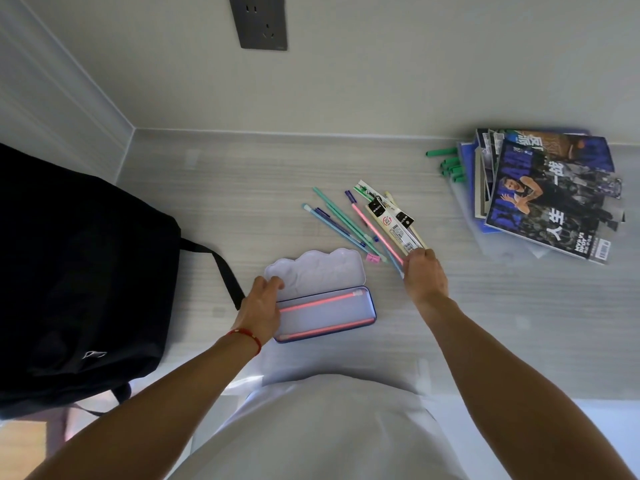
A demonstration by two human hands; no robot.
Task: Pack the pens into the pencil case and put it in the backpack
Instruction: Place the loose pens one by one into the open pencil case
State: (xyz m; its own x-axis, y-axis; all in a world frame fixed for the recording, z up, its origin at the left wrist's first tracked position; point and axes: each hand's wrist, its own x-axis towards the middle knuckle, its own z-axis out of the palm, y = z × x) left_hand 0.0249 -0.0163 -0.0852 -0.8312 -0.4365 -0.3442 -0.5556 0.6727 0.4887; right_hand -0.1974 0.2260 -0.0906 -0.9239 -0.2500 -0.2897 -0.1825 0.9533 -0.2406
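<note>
A blue pencil case (372, 306) lies open on the desk, its pale lid (322, 270) folded back. Two pink pens (322, 302) lie inside it. My left hand (261, 308) rests on the case's left end. My right hand (424, 271) pinches the near ends of a bundle of pens (391, 223), pink, cream and pale blue, which still lie on the desk. Several loose green and blue pens (337, 220) are scattered just left of that bundle. The black backpack (79, 271) stands at the left.
A stack of magazines (550, 199) sits at the far right with several green markers (450, 164) beside it. A wall with a grey socket (259, 20) runs behind the desk. The backpack's strap (221, 268) reaches toward the case.
</note>
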